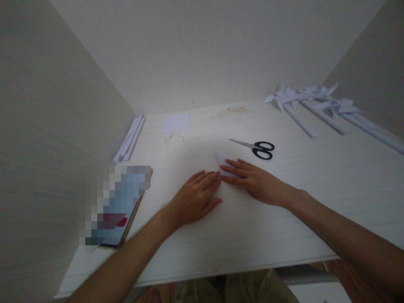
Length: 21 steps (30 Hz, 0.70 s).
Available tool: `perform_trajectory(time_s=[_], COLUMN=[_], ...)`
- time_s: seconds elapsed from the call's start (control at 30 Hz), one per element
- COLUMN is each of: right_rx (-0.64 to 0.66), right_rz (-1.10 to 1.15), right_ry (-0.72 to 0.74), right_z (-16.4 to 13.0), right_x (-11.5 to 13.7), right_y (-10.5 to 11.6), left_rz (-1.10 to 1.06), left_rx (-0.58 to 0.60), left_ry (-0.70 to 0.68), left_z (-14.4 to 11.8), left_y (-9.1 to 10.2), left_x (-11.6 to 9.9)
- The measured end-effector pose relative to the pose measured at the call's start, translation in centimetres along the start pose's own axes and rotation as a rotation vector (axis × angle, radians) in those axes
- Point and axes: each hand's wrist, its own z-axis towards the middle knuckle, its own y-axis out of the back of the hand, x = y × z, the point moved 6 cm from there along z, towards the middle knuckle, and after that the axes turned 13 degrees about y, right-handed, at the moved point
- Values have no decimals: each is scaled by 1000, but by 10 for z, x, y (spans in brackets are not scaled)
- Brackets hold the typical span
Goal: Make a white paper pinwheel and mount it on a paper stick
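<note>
A folded piece of white paper (222, 160) lies on the table, partly covered by my right hand (257, 181). The fingers of that hand are stretched out flat and press on the paper. My left hand (198, 195) rests flat on the table at the paper's left edge, fingertips touching or nearly touching it, thumb apart. Just beyond my right hand lie scissors (254, 147) with black handles, their blades pointing left. How the paper is folded under my fingers is hidden.
Rolled white paper sticks (130, 139) lie by the left wall, near a flat paper square (176, 123). A phone (126, 206), partly pixelated, is at the left. Several paper pinwheels (315, 99) on sticks lie at the back right. Walls enclose the table (240, 240).
</note>
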Motion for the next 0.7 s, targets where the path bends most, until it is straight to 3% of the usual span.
perform_trajectory(time_s=[0.7], right_rx=[-26], right_rz=[10], right_ry=[-32], right_z=[0], right_x=[0], right_y=[4], left_rz=[69], left_rx=[22], left_ry=[17], left_z=[3], left_y=[0], left_x=[-2])
